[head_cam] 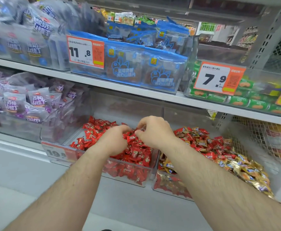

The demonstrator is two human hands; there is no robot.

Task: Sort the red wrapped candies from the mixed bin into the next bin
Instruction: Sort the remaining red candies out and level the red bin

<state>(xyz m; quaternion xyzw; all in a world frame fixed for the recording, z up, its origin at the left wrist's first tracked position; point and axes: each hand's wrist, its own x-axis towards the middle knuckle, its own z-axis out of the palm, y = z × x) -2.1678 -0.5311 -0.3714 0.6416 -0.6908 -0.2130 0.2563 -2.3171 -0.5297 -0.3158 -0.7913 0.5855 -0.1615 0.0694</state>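
Shelf bin (141, 178): red candies (136, 151) under hands (136, 136)

The red wrapped candies (136, 147) lie heaped in a clear plastic bin (128, 178) on the lower shelf, piled highest toward the right and back, thinner at the front left where the bin's pale floor shows. Each is a small glossy red packet with crimped ends and a printed mark. Just beside it on the right, the mixed bin (169, 189) holds red candies jumbled among gold and orange wrapped ones (246, 170), heaped above its front wall.
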